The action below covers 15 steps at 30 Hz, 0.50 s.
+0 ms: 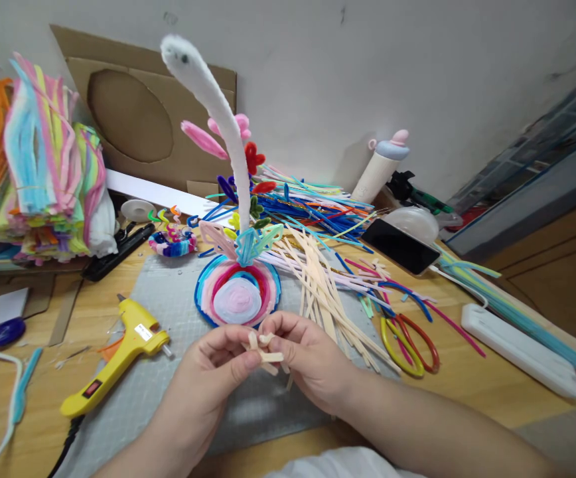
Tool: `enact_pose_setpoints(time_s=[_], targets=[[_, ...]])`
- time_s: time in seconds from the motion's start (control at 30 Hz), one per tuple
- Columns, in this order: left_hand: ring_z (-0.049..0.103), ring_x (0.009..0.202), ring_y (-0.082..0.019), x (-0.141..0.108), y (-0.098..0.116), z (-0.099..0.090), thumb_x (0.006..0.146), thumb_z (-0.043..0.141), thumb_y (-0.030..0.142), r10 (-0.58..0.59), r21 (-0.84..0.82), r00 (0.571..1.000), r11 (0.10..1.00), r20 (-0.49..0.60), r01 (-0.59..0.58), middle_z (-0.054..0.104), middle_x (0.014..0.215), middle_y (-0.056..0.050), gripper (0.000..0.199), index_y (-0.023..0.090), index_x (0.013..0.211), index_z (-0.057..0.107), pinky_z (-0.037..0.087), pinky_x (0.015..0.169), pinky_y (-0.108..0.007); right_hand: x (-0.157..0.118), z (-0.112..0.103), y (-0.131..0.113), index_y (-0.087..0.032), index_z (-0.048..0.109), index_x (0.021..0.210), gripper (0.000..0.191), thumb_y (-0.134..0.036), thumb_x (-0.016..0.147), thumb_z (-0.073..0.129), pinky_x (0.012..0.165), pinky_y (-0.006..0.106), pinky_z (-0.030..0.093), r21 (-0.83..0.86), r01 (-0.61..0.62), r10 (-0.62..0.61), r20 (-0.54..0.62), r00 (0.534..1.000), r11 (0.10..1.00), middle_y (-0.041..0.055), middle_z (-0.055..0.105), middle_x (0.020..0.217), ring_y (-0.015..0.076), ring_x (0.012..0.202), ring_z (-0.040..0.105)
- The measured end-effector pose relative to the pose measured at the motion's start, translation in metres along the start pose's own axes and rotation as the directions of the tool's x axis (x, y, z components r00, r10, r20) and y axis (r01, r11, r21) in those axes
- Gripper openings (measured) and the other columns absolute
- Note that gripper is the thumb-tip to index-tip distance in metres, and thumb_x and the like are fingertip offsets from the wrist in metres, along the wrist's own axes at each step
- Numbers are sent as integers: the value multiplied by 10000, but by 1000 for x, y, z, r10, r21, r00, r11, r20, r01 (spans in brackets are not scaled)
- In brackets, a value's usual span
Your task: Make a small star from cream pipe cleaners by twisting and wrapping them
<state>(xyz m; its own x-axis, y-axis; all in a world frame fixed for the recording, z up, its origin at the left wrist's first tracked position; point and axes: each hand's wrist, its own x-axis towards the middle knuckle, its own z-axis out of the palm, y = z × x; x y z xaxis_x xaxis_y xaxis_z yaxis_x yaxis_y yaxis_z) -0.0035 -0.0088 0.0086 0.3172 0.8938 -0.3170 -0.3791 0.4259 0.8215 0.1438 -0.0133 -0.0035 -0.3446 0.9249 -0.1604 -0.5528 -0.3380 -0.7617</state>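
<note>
Between the fingertips of both hands is a cream pipe cleaner [271,357], bent into short loops and ends. My left hand [213,375] pinches it from the left with thumb and forefinger. From the other side, my right hand [312,355] grips it too, and its fingers partly cover the piece. Just beyond the hands lies a round coiled pipe-cleaner base [237,300] in blue, pink and red rings. A tall white curved stem [238,159] with small dark eyes rises behind it, among colourful pipe-cleaner flowers [255,159]. Loose cream pipe cleaners [318,285] are spread beyond my right hand.
A yellow glue gun [123,352] lies left on the grey cutting mat [153,292]. Scissors [410,345] with yellow and red handles, a phone [400,245] and a white power strip [519,348] are at right. Pipe-cleaner bundles [39,146] and cardboard [188,119] stand behind.
</note>
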Motion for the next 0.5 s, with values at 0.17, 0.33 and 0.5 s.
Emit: enact_pose_setpoints(time_s=[0.17, 0.33, 0.5], targets=[[636, 653, -127, -1, -3, -2, 641, 760, 206, 36, 35, 999, 999, 30, -37, 718, 709, 2, 106, 200, 726, 698, 484, 679, -224, 0, 2, -2, -136, 607, 792, 212, -298, 712, 718, 530, 187, 341, 47, -52, 52, -16, 999, 998, -17, 573, 667, 60, 541, 467], [629, 715, -142, 0, -5, -5, 661, 735, 173, 135, 158, 990, 977, 46, -141, 694, 746, 7, 76, 209, 699, 681, 487, 689, -236, 0, 4, -12, -120, 621, 720, 198, -275, 666, 732, 515, 185, 324, 9, -123, 124, -67, 990, 992, -9, 591, 627, 59, 514, 465], [608, 792, -174, 4, -1, -8, 717, 675, 158, 324, 484, 938, 806, 121, -340, 672, 778, -17, 47, 203, 726, 665, 467, 749, -271, 6, 3, -21, -110, 638, 658, 178, -253, 620, 736, 553, 200, 313, -84, -192, 180, -135, 974, 978, -9, 597, 606, 66, 538, 455]])
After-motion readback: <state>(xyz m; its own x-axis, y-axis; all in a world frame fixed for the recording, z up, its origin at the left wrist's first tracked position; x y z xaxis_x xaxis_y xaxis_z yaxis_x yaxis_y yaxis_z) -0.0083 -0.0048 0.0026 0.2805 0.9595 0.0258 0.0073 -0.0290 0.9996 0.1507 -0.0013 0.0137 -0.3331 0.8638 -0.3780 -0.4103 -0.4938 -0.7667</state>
